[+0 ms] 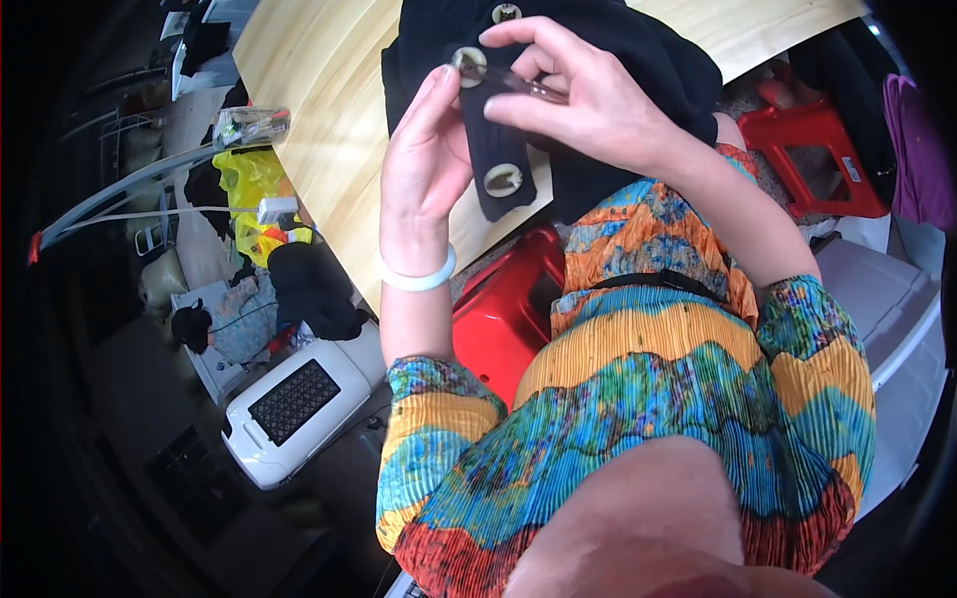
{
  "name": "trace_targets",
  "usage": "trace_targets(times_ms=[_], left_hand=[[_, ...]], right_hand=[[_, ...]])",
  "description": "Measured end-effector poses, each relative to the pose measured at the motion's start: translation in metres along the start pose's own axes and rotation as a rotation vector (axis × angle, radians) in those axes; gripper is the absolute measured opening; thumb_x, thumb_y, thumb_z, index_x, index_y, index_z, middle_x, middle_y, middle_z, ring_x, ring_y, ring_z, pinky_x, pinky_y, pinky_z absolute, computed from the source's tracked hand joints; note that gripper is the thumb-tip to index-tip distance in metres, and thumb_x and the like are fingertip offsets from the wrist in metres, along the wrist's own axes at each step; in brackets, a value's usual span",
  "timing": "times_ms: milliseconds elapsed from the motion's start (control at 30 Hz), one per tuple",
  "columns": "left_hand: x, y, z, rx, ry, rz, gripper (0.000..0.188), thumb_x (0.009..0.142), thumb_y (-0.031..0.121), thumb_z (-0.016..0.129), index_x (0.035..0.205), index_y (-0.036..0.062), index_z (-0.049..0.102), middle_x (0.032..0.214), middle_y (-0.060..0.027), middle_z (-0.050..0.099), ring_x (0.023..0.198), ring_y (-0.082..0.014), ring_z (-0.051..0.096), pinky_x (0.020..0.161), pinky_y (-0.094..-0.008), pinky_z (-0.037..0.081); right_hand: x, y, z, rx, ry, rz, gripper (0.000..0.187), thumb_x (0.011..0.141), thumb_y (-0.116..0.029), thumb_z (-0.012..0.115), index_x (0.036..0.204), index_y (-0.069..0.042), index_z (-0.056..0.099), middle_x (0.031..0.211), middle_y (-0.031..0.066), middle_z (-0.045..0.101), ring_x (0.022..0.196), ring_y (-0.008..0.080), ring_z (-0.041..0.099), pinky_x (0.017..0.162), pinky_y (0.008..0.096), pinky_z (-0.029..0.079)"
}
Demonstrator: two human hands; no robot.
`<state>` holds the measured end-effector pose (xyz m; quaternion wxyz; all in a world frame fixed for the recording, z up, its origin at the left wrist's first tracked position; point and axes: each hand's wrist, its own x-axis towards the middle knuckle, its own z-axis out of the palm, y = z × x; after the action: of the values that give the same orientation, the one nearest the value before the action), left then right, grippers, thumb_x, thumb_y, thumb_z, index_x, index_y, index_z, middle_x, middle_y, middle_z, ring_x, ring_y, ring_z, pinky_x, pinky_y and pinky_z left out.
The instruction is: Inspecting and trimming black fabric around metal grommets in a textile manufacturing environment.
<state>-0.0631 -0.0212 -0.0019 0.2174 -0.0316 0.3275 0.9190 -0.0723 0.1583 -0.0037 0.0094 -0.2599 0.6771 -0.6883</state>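
Note:
A black garment (638, 60) lies over the table edge and hangs toward my lap. Along its dark strip sit large cream buttons with dark centres: a middle button (469, 67), a lower button (503, 180) and an upper button (506, 14). My left hand (427, 149) grips the strip from the left, its thumb and fingertips at the middle button. In my right hand (588, 95) is a slim brownish tool (538, 90), its tip pointing at that button. The tool is blurred and partly hidden by the fingers, so its exact kind is unclear.
The pale wooden table (329, 130) spreads out under the garment. A red stool (508, 309) stands beneath its near edge, with another red stool (817, 149) to the right. At the left are a yellow plastic bag (249, 189), a white machine casing (299, 409) and another person (239, 319).

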Motion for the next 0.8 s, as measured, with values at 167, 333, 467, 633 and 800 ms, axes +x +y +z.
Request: trace_targets(times_ms=[167,333,467,633,800], left_hand=[[0.000,-0.009,0.021,0.224,0.132,0.085,0.027,0.092,0.024,0.039,0.105,0.0037,0.049,0.094,-0.0069,0.058,0.086,-0.0159,0.058,0.073,-0.0297,0.048],[-0.026,-0.025,0.011,0.600,0.210,0.176,0.020,0.086,0.014,0.051,0.101,0.0001,0.051,0.088,-0.0060,0.058,0.072,-0.0121,0.056,0.069,-0.0248,0.047],[-0.033,-0.027,0.008,0.673,0.209,0.193,0.017,0.083,0.007,0.054,0.098,0.0004,0.053,0.087,-0.0061,0.059,0.072,-0.0115,0.057,0.068,-0.0235,0.047],[-0.038,-0.024,0.009,0.135,0.102,0.107,0.020,0.084,0.007,0.050,0.103,-0.0006,0.051,0.096,-0.0099,0.058,0.086,-0.0181,0.058,0.072,-0.0308,0.048],[-0.042,-0.025,-0.010,-0.248,-0.157,0.030,0.038,0.089,0.022,0.042,0.123,0.0057,0.039,0.121,-0.0154,0.046,0.107,-0.0292,0.048,0.082,-0.0424,0.043]], right_hand=[[0.020,0.006,-0.004,0.100,0.079,-0.383,0.029,0.077,-0.003,0.058,0.103,0.001,0.045,0.075,-0.0010,0.048,0.065,0.0027,0.045,0.057,0.0160,0.038],[0.031,-0.006,-0.005,0.326,0.137,0.140,0.026,0.076,0.000,0.057,0.099,0.001,0.045,0.076,-0.0011,0.048,0.064,0.0027,0.043,0.057,0.0162,0.037],[0.033,-0.006,0.000,0.396,0.123,0.105,0.026,0.077,-0.001,0.057,0.100,0.001,0.045,0.074,-0.0011,0.047,0.065,0.0037,0.043,0.058,0.0171,0.037],[0.031,-0.011,-0.007,0.162,0.133,0.162,0.029,0.079,-0.003,0.056,0.104,0.002,0.044,0.075,0.0012,0.048,0.067,0.0058,0.046,0.061,0.0185,0.039],[0.011,-0.020,-0.014,0.479,0.045,0.180,0.029,0.079,-0.001,0.054,0.106,0.002,0.044,0.077,0.0025,0.051,0.073,0.0081,0.051,0.069,0.0196,0.041]])
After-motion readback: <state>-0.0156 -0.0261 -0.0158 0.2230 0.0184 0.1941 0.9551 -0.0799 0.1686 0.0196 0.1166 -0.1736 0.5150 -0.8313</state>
